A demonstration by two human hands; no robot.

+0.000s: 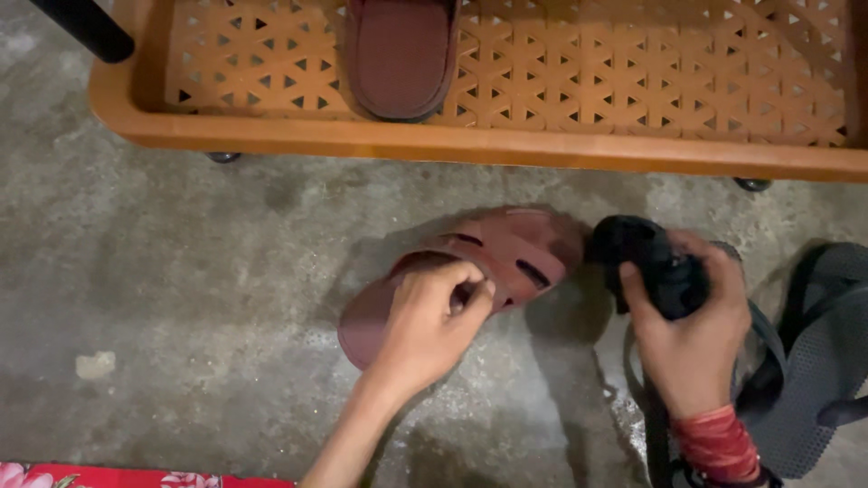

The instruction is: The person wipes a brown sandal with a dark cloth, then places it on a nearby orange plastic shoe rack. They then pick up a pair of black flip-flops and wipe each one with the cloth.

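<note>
A maroon slip-on sandal [515, 248] lies on the concrete floor, toe pointing right. My left hand [432, 321] pinches its upper strap near the middle. My right hand [692, 334] grips a black brush-like object [646, 262] held just beside the sandal's toe. A red thread band wraps my right wrist. The matching maroon sandal [402, 56] rests sole-up on the orange plastic rack [470, 145] above.
A grey flip-flop [818, 361] lies on the floor at the right, partly under my right hand. The rack stands on small dark wheels [222, 156]. A black pole [86, 27] crosses the top left corner. Red flowered cloth [90, 476] shows at the bottom left.
</note>
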